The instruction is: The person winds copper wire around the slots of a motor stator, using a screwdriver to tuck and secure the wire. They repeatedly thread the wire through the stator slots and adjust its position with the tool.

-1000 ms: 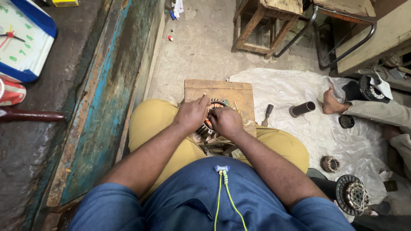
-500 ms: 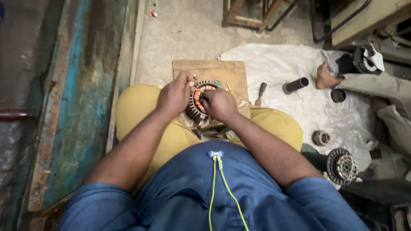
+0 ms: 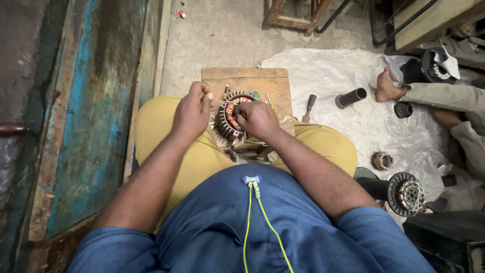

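Note:
A round motor stator (image 3: 230, 115) with copper windings rests tilted between my knees, against a small wooden board (image 3: 247, 83) on the floor. My left hand (image 3: 192, 111) is at the stator's left rim, fingers pinched together near its top edge. My right hand (image 3: 257, 119) lies closed over the stator's right side, fingertips pressing into the windings. What each hand pinches is too small to tell.
A white plastic sheet (image 3: 333, 76) covers the floor to the right, holding a black tube (image 3: 351, 97), a hand tool (image 3: 309, 106), a small stator (image 3: 382, 161) and a larger one (image 3: 406, 192). Another person's bare foot (image 3: 388, 88) rests there. A blue painted wall (image 3: 86, 116) runs along the left.
The view has shifted left and down. My left hand has lifted off the stator's top to its left rim, uncovering the copper windings.

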